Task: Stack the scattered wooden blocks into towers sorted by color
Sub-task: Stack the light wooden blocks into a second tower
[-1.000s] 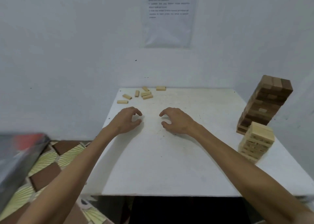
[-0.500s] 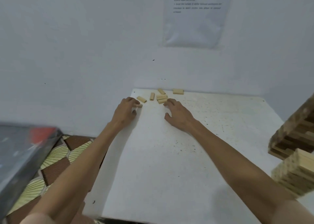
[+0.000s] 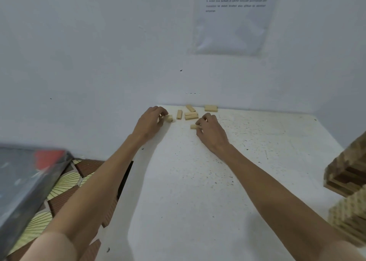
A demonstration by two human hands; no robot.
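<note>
Soft, even, slightly cool light fills the scene, with no glare on the white worktop [image 3: 198, 201] and only faint, soft-edged shadows beside the forearms [image 3: 99, 191]. The wide lens bends the worktop's edges. The block towers [image 3: 348, 181] at the right edge and the dark box [image 3: 25, 181] at the left are smeared with blur, and the print on the wall sheet [image 3: 233, 23] is soft.

Our left hand [image 3: 151, 122] now grips one light block [image 3: 169, 118], and our right hand [image 3: 211, 131] now pinches a second block [image 3: 194, 126].
</note>
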